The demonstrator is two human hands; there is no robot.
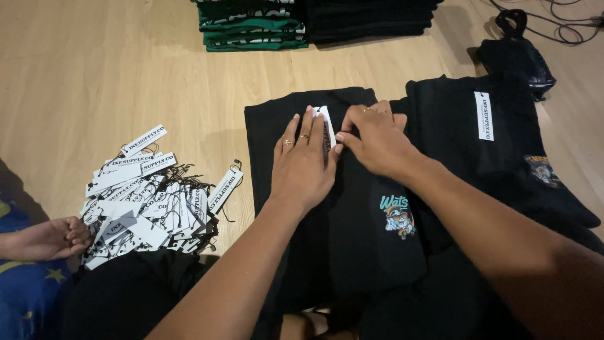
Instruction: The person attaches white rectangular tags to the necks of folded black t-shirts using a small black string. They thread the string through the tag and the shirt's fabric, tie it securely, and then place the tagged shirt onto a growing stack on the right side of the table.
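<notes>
A folded black shirt (352, 208) with a small teal and orange print lies on the wooden floor in front of me. My left hand (303, 162) rests flat on it near the collar, fingers spread, with rings on two fingers. My right hand (376, 140) is beside it, fingertips pinching at a white paper tag (328, 119) at the collar. The tag is partly hidden under both hands.
A heap of white paper tags with black strings (148, 195) lies at the left, with another person's hand (53, 238) beside it. A second black shirt with a white tag (483, 115) lies at the right. Stacks of green and black shirts (255, 25) sit at the back, a black bag (516, 56) at far right.
</notes>
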